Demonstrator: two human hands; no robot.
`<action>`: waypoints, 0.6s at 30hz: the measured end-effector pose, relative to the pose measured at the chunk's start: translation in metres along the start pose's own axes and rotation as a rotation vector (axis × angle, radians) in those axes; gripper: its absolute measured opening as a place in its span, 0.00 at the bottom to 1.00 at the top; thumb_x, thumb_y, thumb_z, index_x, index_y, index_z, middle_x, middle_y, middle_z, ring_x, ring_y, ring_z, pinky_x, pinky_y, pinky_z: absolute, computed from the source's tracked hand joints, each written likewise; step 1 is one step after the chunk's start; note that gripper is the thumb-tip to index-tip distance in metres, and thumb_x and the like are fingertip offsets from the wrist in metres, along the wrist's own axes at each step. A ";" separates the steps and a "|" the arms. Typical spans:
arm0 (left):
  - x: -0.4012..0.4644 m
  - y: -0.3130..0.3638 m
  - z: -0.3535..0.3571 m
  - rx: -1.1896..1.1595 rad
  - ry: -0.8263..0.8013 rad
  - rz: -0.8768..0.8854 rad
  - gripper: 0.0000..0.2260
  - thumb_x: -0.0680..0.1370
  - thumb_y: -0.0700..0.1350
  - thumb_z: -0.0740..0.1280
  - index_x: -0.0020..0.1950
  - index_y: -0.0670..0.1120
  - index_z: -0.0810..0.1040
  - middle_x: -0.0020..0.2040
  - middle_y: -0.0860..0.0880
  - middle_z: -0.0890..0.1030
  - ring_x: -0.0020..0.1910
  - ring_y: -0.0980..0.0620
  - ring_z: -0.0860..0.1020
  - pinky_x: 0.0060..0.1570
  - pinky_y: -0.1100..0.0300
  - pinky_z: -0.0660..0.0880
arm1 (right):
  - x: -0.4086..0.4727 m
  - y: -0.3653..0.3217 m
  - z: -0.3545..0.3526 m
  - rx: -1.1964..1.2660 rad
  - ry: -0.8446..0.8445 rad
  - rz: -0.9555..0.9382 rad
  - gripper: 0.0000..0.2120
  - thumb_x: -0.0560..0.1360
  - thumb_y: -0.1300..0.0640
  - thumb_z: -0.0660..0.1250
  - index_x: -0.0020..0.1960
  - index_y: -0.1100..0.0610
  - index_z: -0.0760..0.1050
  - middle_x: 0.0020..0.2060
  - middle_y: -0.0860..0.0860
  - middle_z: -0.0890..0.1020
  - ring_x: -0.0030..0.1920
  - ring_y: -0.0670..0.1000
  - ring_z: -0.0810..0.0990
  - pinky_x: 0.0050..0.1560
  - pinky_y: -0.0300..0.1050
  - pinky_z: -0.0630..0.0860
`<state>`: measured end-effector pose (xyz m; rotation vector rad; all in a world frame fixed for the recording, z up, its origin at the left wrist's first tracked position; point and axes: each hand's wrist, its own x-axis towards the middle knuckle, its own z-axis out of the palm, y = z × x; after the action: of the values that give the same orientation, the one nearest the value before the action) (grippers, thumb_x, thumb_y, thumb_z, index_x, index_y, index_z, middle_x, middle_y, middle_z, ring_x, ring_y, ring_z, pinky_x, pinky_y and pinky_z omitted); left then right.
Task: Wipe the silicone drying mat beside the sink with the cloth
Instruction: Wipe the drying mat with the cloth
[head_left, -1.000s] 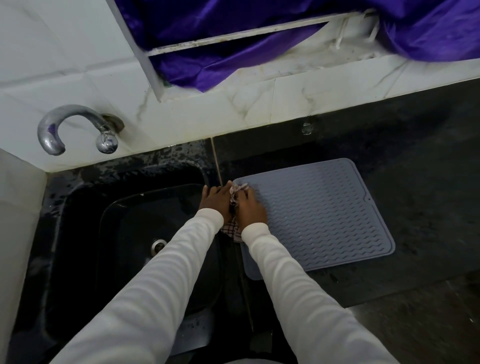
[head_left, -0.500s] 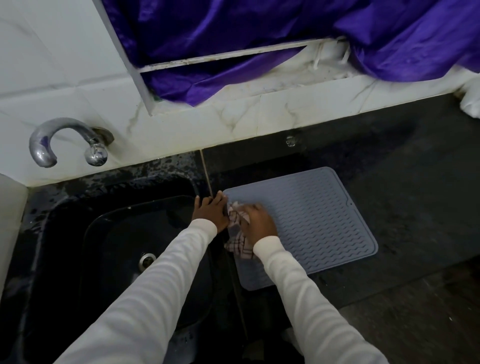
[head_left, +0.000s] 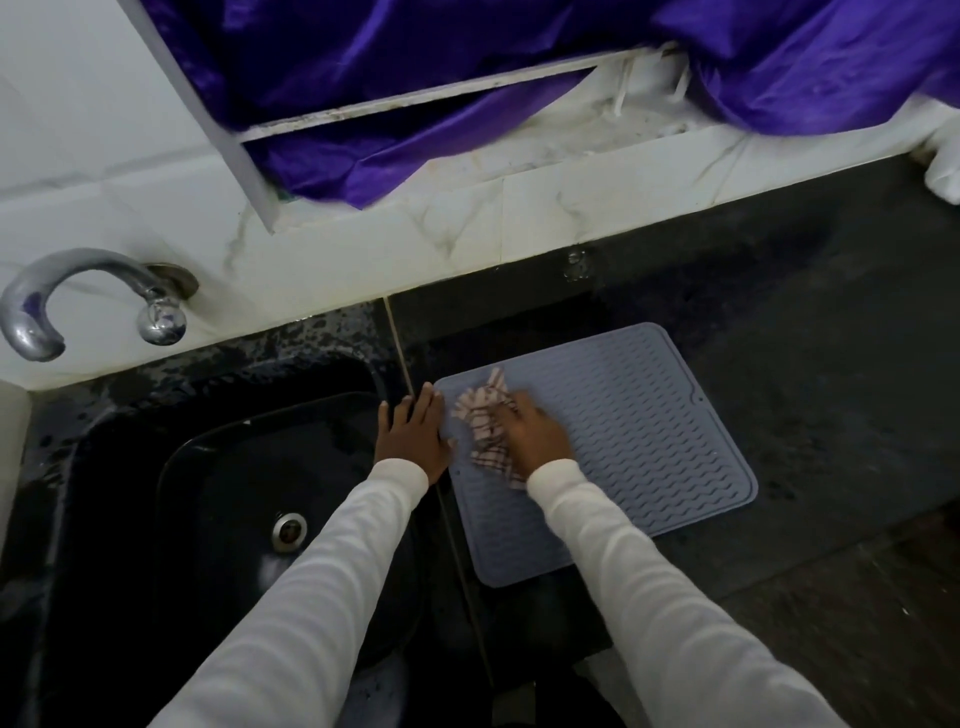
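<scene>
From my head cam, I'm pressing the bunched checked cloth (head_left: 485, 428) under my right hand (head_left: 535, 436) on the near-left part of the grey mat (head_left: 649, 441), while my left hand (head_left: 415, 434) is lying flat, fingers spread, pinning its left edge beside the sink (head_left: 218, 499). Most of the mat is stretching away to the right of my right hand, so that hand's doing the sweeping, and the sink's looking empty apart from its drain (head_left: 289, 530).

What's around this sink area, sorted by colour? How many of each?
Grey: 1, the mat
Checked: 1, the cloth
Silver: 2, the tap and the drain
Black: 1, the sink
Purple: 1, the curtain
Total: 6
</scene>
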<state>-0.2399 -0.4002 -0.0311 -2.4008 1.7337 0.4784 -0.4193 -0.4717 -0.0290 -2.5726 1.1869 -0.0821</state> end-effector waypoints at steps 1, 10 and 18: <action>0.000 0.000 0.000 -0.006 -0.007 0.001 0.32 0.80 0.59 0.54 0.80 0.51 0.45 0.80 0.52 0.44 0.78 0.45 0.50 0.75 0.41 0.43 | -0.002 0.023 0.003 0.005 0.026 0.024 0.21 0.78 0.51 0.62 0.71 0.50 0.67 0.68 0.55 0.69 0.55 0.62 0.77 0.53 0.54 0.76; 0.000 0.004 -0.001 -0.024 -0.045 -0.027 0.32 0.81 0.59 0.54 0.80 0.51 0.43 0.80 0.52 0.42 0.78 0.45 0.48 0.75 0.41 0.42 | -0.011 0.126 -0.031 0.007 0.065 0.344 0.24 0.76 0.45 0.65 0.69 0.46 0.64 0.67 0.52 0.67 0.54 0.61 0.78 0.50 0.54 0.75; 0.000 0.002 -0.004 -0.050 -0.097 -0.014 0.36 0.79 0.62 0.56 0.80 0.52 0.42 0.80 0.53 0.39 0.78 0.45 0.45 0.75 0.42 0.41 | -0.008 0.010 -0.024 0.218 0.174 0.097 0.14 0.78 0.52 0.62 0.63 0.51 0.74 0.56 0.52 0.77 0.52 0.56 0.78 0.50 0.50 0.76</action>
<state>-0.2409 -0.4024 -0.0274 -2.3789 1.6827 0.6316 -0.4359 -0.4779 -0.0080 -2.3527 1.2835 -0.3985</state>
